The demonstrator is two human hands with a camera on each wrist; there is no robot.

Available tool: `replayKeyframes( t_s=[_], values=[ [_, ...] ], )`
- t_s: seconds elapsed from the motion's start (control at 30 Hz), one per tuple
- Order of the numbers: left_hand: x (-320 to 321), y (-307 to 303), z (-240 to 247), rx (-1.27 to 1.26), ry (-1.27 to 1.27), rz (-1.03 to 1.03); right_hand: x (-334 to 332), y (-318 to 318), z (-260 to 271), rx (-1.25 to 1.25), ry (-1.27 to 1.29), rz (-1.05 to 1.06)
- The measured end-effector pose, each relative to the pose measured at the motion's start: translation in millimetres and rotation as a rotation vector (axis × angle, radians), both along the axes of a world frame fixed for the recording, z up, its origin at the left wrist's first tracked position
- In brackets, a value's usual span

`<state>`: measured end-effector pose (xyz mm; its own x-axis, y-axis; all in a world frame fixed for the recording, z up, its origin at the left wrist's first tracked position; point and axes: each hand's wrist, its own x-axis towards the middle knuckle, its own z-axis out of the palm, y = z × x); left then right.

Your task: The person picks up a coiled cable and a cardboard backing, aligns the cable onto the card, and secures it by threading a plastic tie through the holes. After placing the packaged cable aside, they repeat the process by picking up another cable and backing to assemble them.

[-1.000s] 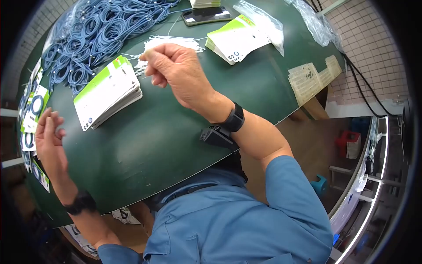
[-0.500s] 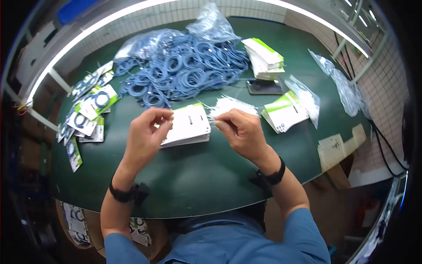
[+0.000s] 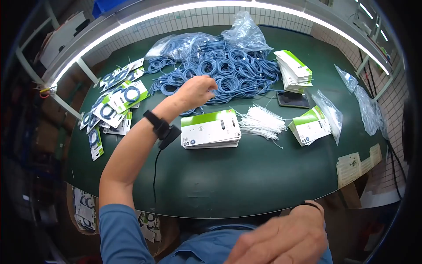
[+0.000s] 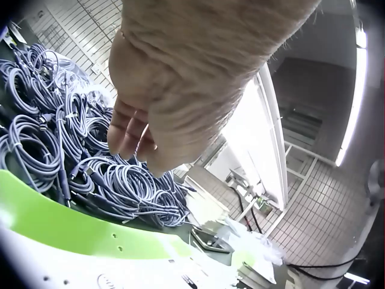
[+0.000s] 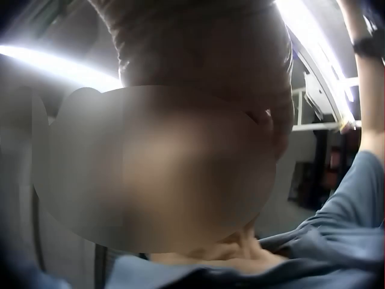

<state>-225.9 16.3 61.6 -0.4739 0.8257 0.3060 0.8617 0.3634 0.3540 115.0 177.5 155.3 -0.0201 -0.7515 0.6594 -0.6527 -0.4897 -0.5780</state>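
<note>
My left hand (image 3: pixel 198 91) reaches over the near side of a pile of coiled blue cables (image 3: pixel 228 66), its fingers loosely bent. In the left wrist view those fingers (image 4: pixel 129 135) hang in front of the cable coils (image 4: pixel 123 183), with nothing seen between them. Just below this hand lies a stack of white and green cards (image 3: pixel 210 132). My right hand (image 3: pixel 281 240) is raised close to the head camera, in front of my body, blurred and cut off by the lower edge. Its fingers look relaxed and I see nothing held; the fingertips are hidden.
Thin white ties (image 3: pixel 263 122) lie right of the card stack. Farther right are fanned cards (image 3: pixel 311 127), a plastic bag (image 3: pixel 329 115), a phone (image 3: pixel 293 100) and a taller card stack (image 3: pixel 293 72). Cards with cable coils (image 3: pixel 127 97) are piled left. A light bar (image 3: pixel 211 8) spans the back.
Both hands were apart from the cables, over the card stack half a second ago. My left hand has moved forward to the cable pile; my right hand has drawn back toward the head camera.
</note>
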Motion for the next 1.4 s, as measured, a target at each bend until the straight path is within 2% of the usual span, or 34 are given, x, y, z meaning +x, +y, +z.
replayKeyframes(
  t_s=[0.1, 0.27, 0.43, 0.57, 0.7, 0.73, 0.83, 0.9, 1.0, 1.07, 1.17, 1.23, 1.27, 1.33, 1.4],
  values=[
    [-1, 26, -9, -0.154, 0.122, -0.061, -1, 0, 1, -0.034, -0.119, 0.004],
    [-10, 53, -27, -0.234, 0.148, -0.103, -7, 1, 1, -0.071, -0.394, -0.017],
    [-22, 84, -48, -0.366, 0.279, -0.14, -13, 0, 3, -0.124, -0.68, -0.022],
    [-37, 79, -49, -0.503, 0.397, -0.09, -11, -5, 7, -0.111, -0.829, 0.165],
    [-40, 76, -53, -0.232, 0.334, -0.063, -13, -13, 16, -0.092, -0.904, 0.391],
    [-38, 70, -52, -0.242, 0.324, -0.069, -16, -15, 21, -0.119, -0.848, 0.365],
    [-37, 75, -37, -0.137, 0.033, 0.08, -8, -16, 25, -0.186, -0.746, 0.203],
    [-32, 69, -24, 0.088, -0.086, 0.044, 1, -19, 20, -0.277, -0.729, -0.01],
    [8, 50, 23, 0.185, -0.397, 0.097, -5, -26, 11, -0.391, -0.626, -0.249],
    [47, 29, 45, 0.292, -0.579, 0.092, -17, -20, 7, -0.407, -0.547, -0.319],
    [107, -5, 59, 0.465, -0.82, 0.035, -42, 1, -15, -0.278, -0.652, -0.714],
    [142, -24, 61, 0.46, -0.86, 0.03, -65, 13, -66, -0.534, -0.893, -0.874],
    [154, -30, 59, 0.448, -0.892, 0.023, -72, 17, -77, -0.526, -0.902, -0.877],
    [171, -40, 49, 0.455, -0.87, 0.021, -80, 22, -90, -0.404, -0.866, -1.105],
    [180, -46, 39, 0.454, -0.806, 0.008, -76, 16, -101, -0.391, -0.907, -1.101]
  ],
)
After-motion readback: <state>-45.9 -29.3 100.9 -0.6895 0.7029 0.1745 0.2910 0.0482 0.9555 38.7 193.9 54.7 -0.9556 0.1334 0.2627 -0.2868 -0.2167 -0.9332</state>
